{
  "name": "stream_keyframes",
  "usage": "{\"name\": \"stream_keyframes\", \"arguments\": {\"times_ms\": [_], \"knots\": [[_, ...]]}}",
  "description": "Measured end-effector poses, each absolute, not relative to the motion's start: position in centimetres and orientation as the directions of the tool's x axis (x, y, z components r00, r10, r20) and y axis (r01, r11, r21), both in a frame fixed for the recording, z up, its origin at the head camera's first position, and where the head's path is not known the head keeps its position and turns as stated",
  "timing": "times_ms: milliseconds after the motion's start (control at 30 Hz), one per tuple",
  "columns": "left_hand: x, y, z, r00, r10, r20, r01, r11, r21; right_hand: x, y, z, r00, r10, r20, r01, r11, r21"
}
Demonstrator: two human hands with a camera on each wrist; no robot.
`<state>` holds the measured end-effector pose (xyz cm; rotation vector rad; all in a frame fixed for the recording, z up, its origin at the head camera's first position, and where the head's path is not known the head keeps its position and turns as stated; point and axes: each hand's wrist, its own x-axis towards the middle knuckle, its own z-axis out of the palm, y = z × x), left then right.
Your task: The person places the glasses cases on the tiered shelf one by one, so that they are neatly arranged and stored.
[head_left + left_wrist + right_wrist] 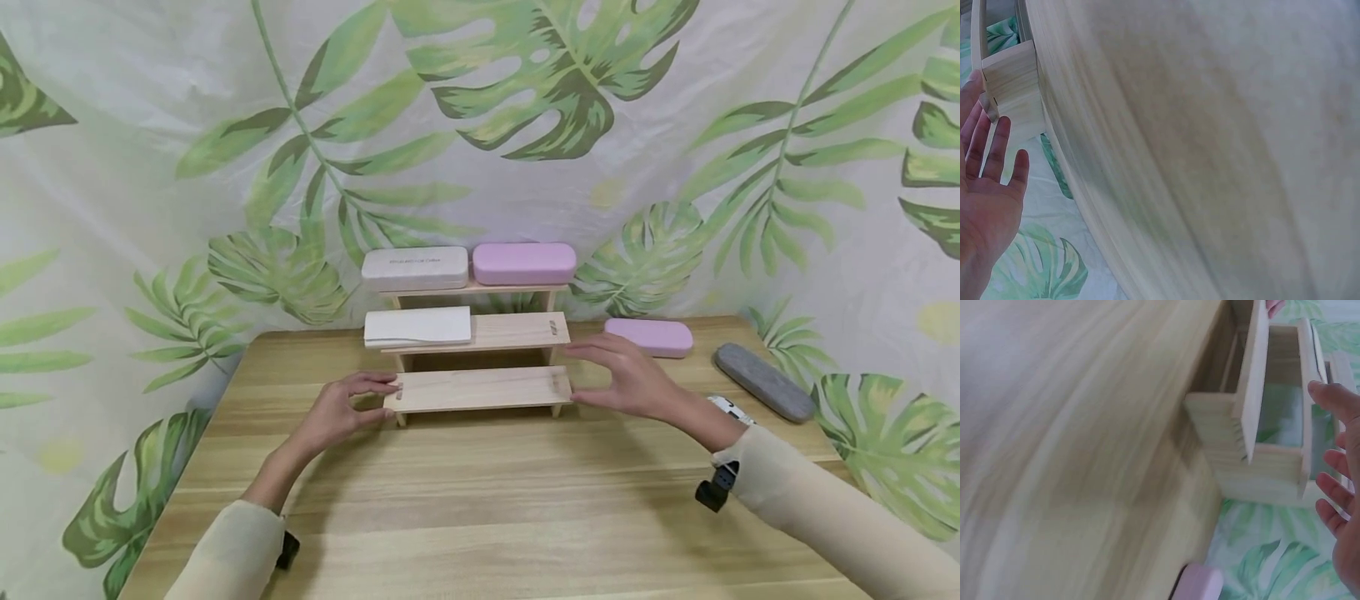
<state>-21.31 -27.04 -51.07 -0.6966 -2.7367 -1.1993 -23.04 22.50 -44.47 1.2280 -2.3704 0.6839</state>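
The stand [480, 389] bears 3 items [417, 326], 2 cases [648, 337] remain near the desk's [480, 517] back-right corner, left hand [335, 414] and right hand [630, 377] fingers outstretched, ungrasping

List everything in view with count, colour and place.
tiered stand: one, pale wood, table's back
lettered case: one, white, top tier left
pink cases: two, pink, top tier right; tabletop
flat item: one, white, middle tier left
grey case: one, grey, tabletop right
small item: one, white, tabletop, partly hidden
table: one, brown, beneath
backdrop: one, white and green, behind
wrist devices: two, black, both cuffs
sleeves: two, cream, both forearms
left hand: one, bare, bottom tier's left end
right hand: one, bare, near stand's right end
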Motion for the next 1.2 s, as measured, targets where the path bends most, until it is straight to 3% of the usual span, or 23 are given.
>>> {"name": "stream_keyframes", "arguments": {"times_ms": [367, 667, 1200], "knots": [[-21.3, -27.1, -50.7, -0.896, 0.374, 0.238, 0.429, 0.595, 0.679, -22.7, 26.5, -45.8, -0.496, -0.639, 0.587, -0.849, 0.498, -0.175], [-21.2, -26.9, -50.8, -0.895, 0.378, 0.238, 0.433, 0.603, 0.670, -21.8, 29.8, -46.3, -0.507, -0.635, 0.582, -0.836, 0.526, -0.155], [-21.3, -26.9, -51.0, -0.893, 0.379, 0.242, 0.436, 0.599, 0.672, -19.6, 34.8, -46.8, -0.631, -0.663, 0.403, -0.761, 0.629, -0.158]]}}
